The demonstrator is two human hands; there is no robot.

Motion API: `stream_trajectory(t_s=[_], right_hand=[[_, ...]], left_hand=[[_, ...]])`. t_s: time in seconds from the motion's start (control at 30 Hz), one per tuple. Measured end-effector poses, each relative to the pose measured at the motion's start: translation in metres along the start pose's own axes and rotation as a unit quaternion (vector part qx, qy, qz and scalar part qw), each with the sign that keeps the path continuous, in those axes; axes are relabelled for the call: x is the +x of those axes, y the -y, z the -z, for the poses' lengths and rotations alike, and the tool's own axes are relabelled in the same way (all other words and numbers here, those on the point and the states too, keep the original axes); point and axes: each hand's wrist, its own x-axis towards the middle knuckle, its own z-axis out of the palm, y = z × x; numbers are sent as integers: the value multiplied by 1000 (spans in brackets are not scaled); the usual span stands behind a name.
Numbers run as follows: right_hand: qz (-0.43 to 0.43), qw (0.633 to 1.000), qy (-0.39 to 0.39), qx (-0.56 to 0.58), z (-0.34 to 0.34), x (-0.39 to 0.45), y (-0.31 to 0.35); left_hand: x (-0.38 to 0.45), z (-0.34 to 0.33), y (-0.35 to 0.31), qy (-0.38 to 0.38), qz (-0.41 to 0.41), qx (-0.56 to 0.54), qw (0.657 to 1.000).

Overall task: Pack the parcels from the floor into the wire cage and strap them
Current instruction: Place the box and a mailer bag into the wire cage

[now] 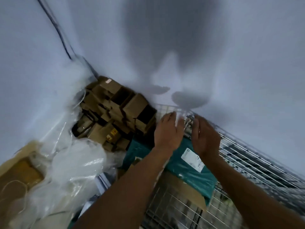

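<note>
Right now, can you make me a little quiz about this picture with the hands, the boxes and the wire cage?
1. True or false: both hands are holding a brown box.
2. What colour is the parcel with the white label on top of the wire cage? A) red B) teal C) yellow
3. Where is the pile of brown boxes: left or right of the hands?

Key:
1. False. The left hand and right hand reach with straight fingers over the wire cage; neither holds a box.
2. B. The parcel is teal.
3. Left. The brown boxes sit in the corner, left of the hands.
</note>
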Motion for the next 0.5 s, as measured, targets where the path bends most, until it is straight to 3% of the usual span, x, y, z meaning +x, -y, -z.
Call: stream_trajectory(t_s=[0.13,0.23,0.37,0.5], right_hand=[[23,997,66,26,-54,0,51],[3,982,186,20,-113,-13,80],[-110,917,384,-7,-196,-32,86],[-232,843,483,-46,-271,-51,63]], left_hand=[[-16,33,81,-19,152,-74,985],[-44,40,162,-24,251,-111,961],[-76,28,262,-28,396,-211,893],[-83,4,331,-49,457,-316,830]])
